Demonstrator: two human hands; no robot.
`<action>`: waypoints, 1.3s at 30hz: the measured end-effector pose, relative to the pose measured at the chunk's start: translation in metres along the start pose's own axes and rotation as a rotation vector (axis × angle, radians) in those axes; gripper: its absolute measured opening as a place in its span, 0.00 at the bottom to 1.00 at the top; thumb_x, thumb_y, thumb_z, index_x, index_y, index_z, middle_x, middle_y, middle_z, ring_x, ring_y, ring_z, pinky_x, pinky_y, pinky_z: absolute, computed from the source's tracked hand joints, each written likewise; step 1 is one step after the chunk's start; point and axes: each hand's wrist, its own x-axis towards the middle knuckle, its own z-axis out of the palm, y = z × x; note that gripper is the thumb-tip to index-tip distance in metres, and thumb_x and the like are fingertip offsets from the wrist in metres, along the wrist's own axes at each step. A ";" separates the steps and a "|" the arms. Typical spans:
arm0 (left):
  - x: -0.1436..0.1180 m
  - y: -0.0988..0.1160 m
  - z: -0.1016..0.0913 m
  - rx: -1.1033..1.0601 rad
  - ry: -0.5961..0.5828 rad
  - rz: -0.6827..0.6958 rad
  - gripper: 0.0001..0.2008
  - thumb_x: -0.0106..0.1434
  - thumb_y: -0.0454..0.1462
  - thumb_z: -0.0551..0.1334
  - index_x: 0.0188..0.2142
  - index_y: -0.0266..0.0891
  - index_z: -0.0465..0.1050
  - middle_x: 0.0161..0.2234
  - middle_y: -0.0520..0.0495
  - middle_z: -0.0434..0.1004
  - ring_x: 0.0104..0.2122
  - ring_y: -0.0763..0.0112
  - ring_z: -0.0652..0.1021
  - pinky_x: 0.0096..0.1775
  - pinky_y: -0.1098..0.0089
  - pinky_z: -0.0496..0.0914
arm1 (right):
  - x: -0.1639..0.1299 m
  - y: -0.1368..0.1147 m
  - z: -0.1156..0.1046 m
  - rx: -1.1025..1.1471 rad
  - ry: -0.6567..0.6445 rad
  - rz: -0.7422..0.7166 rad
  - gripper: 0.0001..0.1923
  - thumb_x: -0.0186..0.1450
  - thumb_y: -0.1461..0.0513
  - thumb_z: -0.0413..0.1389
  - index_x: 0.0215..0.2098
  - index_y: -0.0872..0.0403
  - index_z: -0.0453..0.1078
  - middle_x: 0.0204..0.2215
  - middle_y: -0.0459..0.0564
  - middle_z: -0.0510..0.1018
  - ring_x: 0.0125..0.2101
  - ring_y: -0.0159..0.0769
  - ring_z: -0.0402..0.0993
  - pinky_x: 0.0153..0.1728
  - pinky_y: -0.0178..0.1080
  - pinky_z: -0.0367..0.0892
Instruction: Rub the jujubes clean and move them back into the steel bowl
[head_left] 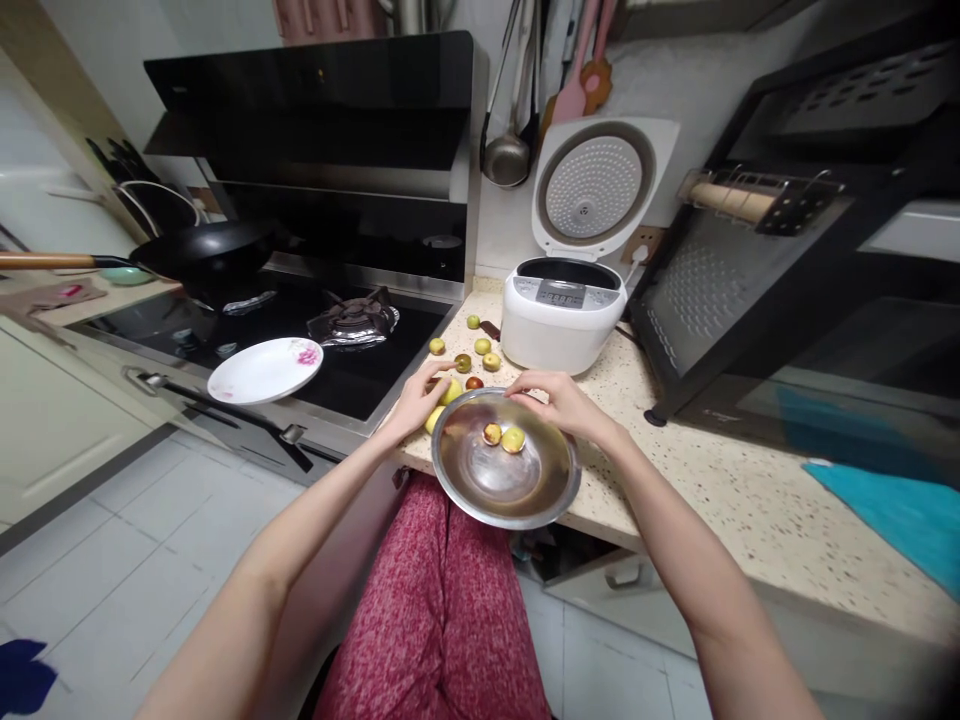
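Steel bowl (505, 472) holds two small fruits (503, 437) beneath the open right hand (555, 402), while the left hand (418, 398) closes on another fruit (451, 390); several (480, 353) lie just beyond it.

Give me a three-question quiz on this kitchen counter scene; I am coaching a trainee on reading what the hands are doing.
1. True or false: the rice cooker has its lid shut.
2. How many small fruits lie inside the steel bowl?
3. Which hand rests on the bowl's far rim? A) left hand B) right hand

Key: 1. False, the lid stands open. 2. Two. 3. B; the left hand grips a yellow-green fruit beside the bowl.
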 end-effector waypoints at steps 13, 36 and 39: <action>0.036 -0.048 -0.026 0.436 -0.042 0.033 0.26 0.69 0.32 0.55 0.66 0.40 0.64 0.68 0.36 0.65 0.68 0.53 0.67 0.71 0.46 0.60 | 0.002 0.007 0.006 -0.028 0.003 -0.046 0.08 0.72 0.64 0.57 0.41 0.54 0.81 0.39 0.52 0.86 0.40 0.40 0.82 0.44 0.41 0.74; 0.024 -0.022 -0.019 0.462 0.047 0.181 0.23 0.78 0.39 0.47 0.66 0.37 0.66 0.67 0.36 0.70 0.69 0.55 0.68 0.67 0.49 0.64 | 0.137 0.080 0.060 -0.605 -0.172 0.178 0.27 0.75 0.67 0.44 0.71 0.64 0.60 0.71 0.66 0.63 0.71 0.47 0.59 0.71 0.49 0.57; 0.025 -0.026 -0.020 0.461 0.067 0.172 0.23 0.78 0.39 0.47 0.66 0.37 0.66 0.67 0.36 0.70 0.70 0.55 0.67 0.68 0.49 0.63 | 0.156 0.094 0.076 -0.649 -0.177 0.254 0.29 0.75 0.66 0.44 0.72 0.70 0.56 0.72 0.70 0.60 0.73 0.50 0.56 0.72 0.50 0.54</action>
